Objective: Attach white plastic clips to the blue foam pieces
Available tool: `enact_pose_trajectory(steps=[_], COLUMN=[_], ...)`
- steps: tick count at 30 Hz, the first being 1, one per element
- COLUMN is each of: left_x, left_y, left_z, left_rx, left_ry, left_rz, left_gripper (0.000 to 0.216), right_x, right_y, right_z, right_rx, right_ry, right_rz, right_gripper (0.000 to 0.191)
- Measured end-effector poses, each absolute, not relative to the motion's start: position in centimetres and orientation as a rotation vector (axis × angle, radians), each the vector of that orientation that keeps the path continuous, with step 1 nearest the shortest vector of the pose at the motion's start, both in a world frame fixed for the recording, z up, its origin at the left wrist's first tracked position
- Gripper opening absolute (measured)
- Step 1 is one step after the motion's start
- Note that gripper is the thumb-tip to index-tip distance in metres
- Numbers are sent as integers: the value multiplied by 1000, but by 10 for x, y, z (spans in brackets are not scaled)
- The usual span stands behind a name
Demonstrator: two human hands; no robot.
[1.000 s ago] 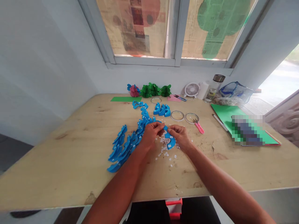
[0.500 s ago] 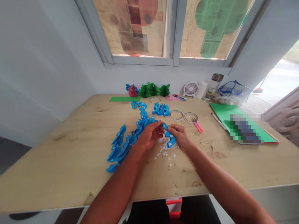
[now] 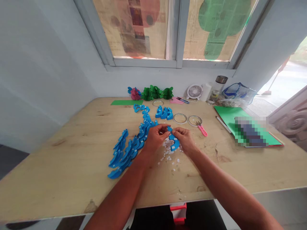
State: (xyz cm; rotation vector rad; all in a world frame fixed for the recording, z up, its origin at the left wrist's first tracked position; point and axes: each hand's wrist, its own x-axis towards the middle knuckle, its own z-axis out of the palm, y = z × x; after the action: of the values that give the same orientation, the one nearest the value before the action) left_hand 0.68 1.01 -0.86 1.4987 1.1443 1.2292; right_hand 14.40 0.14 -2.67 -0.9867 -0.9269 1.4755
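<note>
Table (image 3: 72, 166): pale wood, work spread across its middle.
Blue row (image 3: 130, 150): overlapping folded pieces in a long band, left of the hands.
Left hand (image 3: 156, 137): half curled, thumb and fingertips close together at the upper end of the curved blue piece (image 3: 176, 145); hard to tell if they grip it.
Right hand (image 3: 184, 140): pinching that piece's edge.
Curved blue piece: between the hands.
Pink snips (image 3: 203, 130): right of the right hand.
White squares (image 3: 169, 158): scattered below the piece.

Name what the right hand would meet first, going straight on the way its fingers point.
Beyond the blue paper it holds, the right hand would probably meet the fingertips of the left hand first, though depth is unclear from this view.
</note>
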Motion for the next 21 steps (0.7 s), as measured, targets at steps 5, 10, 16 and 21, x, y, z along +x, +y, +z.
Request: enact_pose_trajectory(steps=[5, 10, 16, 21], left_x=[14, 17, 12, 11], left_y=[6, 4, 9, 8], left_z=[-12, -9, -8, -7], left_rx=[1764, 1638, 1449, 1461], left_ry=[1247, 1272, 1165, 1198], left_rz=[1349, 1350, 1259, 1250], left_gripper=[24, 17, 27, 27], right_x=[144, 143, 143, 144], right_y=[3, 4, 5, 5], right_z=[-30, -31, -33, -33], right_rx=[-1021, -1082, -1094, -1105], right_ry=[-933, -1009, -1037, -1054], right_rz=[1425, 1346, 1320, 1300], right_gripper=[22, 22, 22, 23])
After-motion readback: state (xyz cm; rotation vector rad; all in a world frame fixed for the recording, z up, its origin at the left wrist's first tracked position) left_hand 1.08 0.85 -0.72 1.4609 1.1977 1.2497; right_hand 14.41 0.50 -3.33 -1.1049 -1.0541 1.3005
